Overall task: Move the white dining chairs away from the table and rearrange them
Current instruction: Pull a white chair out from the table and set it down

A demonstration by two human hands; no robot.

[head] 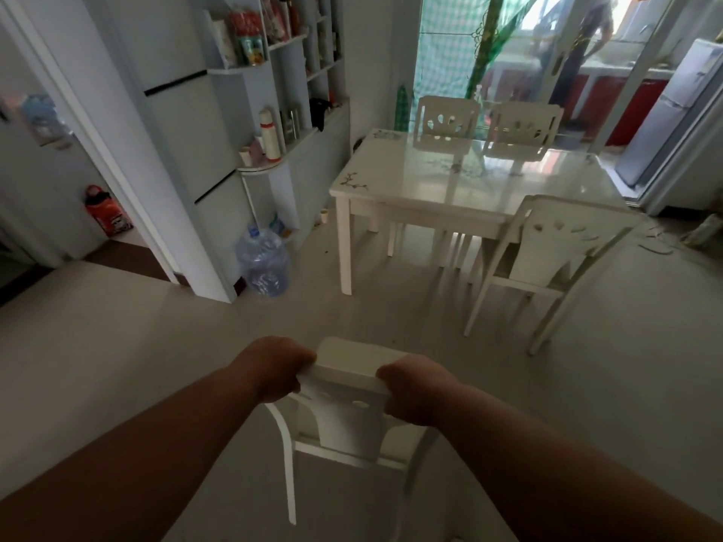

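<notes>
Both our hands, left (274,367) and right (414,389), clench the flat top rail of a glossy white chair (344,420) with carved cutouts, standing on the floor well apart from the glass-topped table (461,181).

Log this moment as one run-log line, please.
hands: left and right grip held chair top rail | chair: apart from table | remaining: three chairs at table

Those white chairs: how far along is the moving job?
One chair already stands well clear of the table; the left hand and right hand grip its top rail. Left: the near chair at the table's front and two far chairs tucked behind it.
</notes>
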